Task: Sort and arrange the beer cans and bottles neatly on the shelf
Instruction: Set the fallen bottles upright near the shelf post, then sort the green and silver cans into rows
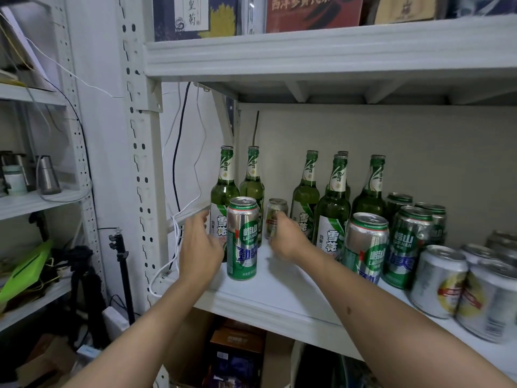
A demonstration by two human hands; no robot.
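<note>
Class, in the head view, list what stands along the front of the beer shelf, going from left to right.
Left hand → tall green Laoshan can → right hand → second green Laoshan can → third green Laoshan can → silver can with red-and-yellow label.

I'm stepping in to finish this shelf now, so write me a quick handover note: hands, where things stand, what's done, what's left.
Left hand: open, reaching beside the far-left green bottle, holding nothing that I can see.
Right hand: gripping the small silver can at the back of the shelf.
A tall green can stands alone in front between the hands. Other bottles stand upright at the back; green cans cluster to the right, silver cans at far right.
Done: bottles roughly grouped at back.
Left: place the held can with its kind, move the lone green can to the green group, straighten rows.
</note>
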